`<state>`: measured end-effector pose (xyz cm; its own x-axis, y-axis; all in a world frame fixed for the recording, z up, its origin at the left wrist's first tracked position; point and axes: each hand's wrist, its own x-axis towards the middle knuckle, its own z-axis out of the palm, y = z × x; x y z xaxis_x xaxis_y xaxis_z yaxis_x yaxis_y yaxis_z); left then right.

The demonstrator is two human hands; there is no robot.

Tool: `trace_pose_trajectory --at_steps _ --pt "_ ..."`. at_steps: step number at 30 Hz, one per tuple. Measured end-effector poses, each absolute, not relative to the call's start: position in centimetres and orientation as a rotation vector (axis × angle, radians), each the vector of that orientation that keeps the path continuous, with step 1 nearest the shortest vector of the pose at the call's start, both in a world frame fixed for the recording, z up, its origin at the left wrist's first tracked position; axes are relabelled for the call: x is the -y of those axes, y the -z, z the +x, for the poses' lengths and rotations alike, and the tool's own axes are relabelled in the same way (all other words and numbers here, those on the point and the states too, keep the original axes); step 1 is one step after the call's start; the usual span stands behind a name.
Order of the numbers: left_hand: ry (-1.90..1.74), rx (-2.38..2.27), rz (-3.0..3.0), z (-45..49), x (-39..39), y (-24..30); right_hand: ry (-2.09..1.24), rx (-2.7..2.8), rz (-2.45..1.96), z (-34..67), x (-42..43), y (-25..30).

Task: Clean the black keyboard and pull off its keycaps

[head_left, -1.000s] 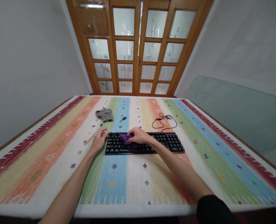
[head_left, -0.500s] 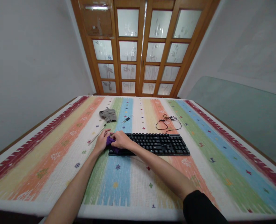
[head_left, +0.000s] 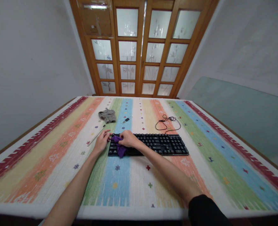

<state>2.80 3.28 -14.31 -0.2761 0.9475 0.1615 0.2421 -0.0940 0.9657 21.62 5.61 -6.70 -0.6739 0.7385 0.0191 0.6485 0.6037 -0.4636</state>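
Observation:
A black keyboard lies lengthwise in front of me on a striped tablecloth. My right hand is closed on a purple cloth, which is bunched under the fingers and drapes over the keys at the left end. My left hand is beside the keyboard's upper left corner, its fingers slightly apart and the tips at or against the edge. Whether those tips press on the keyboard, I cannot tell. The keys beneath the cloth and right hand are hidden.
Behind the left hand lie a crumpled grey cloth and a thin pale stick with a dark tip. A small black key-like item is near them. The keyboard's black cable lies looped at the back right. Glazed wooden doors stand beyond the table.
My right hand has slid rightward along the keys with the purple cloth, which now hangs more spread out. My left hand has come apart from the cloth and stays at the keyboard's left end.

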Motion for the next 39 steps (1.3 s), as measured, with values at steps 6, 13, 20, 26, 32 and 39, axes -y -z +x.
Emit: trace_pose_trajectory --at_steps 6,13,20,26,32,39 --pt "-1.440 -1.512 1.301 2.9 -3.3 14.2 -0.595 2.673 -1.181 22.4 -5.7 6.2" --pt "-1.444 -1.515 1.296 2.9 -3.2 14.3 -0.505 2.733 -1.174 22.9 -5.5 5.9" --pt "-1.435 -1.526 1.300 3.0 -3.1 14.1 -0.517 2.711 -1.213 24.4 -5.7 5.7" --pt "-1.411 -1.538 1.297 3.2 -3.0 13.8 -0.598 2.672 -1.271 25.7 -6.0 6.0" --pt "-1.424 -1.546 1.300 3.2 -3.0 13.9 -0.588 2.645 -1.277 26.5 -6.0 5.9" --pt "-1.416 -1.549 1.307 3.2 -3.0 13.7 -0.596 2.618 -1.329 28.1 -5.9 5.7"
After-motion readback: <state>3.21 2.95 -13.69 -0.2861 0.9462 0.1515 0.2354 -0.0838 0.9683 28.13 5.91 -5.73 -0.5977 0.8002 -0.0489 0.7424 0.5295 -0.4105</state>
